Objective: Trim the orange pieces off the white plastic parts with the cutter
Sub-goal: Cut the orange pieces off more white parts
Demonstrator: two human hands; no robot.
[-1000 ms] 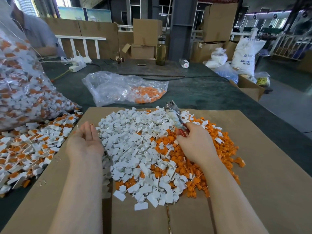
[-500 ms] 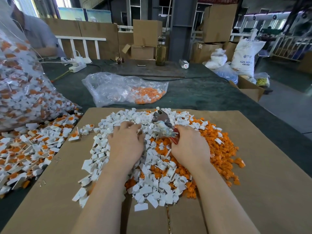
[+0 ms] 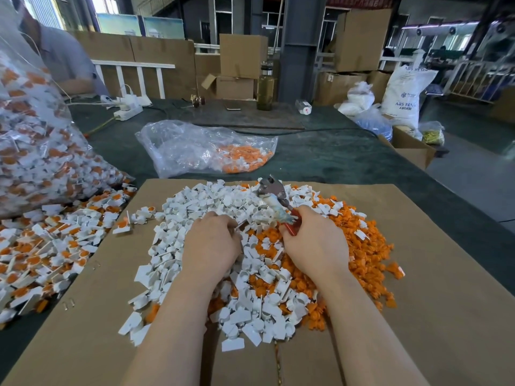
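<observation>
Head view: the left hand (image 3: 211, 246) has moved from the pile's left edge to its middle, fingers curled, seemingly pinching a white part (image 3: 242, 223) toward the cutter (image 3: 274, 200) gripped by the right hand (image 3: 315, 243); a cut looks imminent.

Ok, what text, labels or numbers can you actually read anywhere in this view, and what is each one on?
"ABS RESIN" on the white sack at the far right; the same words run along its top edge, cut off.
Smaller print and a logo on that sack: too blurred to read.
Red mark on the small clear bottle lying on the table: unreadable.
Mark on a brown carton behind: unreadable.
</observation>
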